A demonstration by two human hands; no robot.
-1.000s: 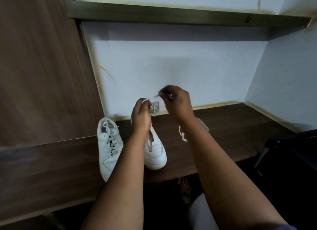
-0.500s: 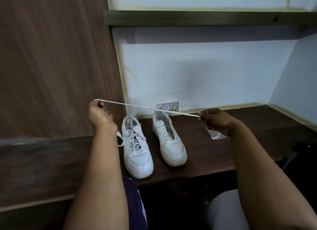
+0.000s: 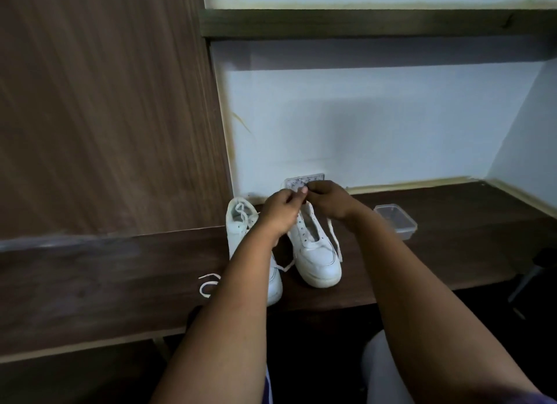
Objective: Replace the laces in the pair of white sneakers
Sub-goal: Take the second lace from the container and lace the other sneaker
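Two white sneakers stand side by side on the dark wooden ledge [image 3: 437, 262], toes toward me. The left sneaker [image 3: 239, 223] is laced and partly hidden by my left forearm. The right sneaker [image 3: 316, 253] has open eyelets. My left hand [image 3: 281, 212] and my right hand [image 3: 328, 201] meet above the heel end of the right sneaker, both pinching a white lace [image 3: 334, 238]. One end of the lace hangs down the right side of that sneaker. Another stretch trails left across the ledge and curls at the left [image 3: 208, 284].
A clear plastic container [image 3: 394, 221] sits on the ledge to the right of the sneakers. A wall socket plate [image 3: 304, 180] is on the wall behind my hands. A tall wooden panel [image 3: 105, 102] rises at the left and a shelf [image 3: 361, 24] runs overhead.
Half a second ago my hands were spread wide with the lace stretched taut between them. Now they have come together over the right sneaker and the lace hangs slack.
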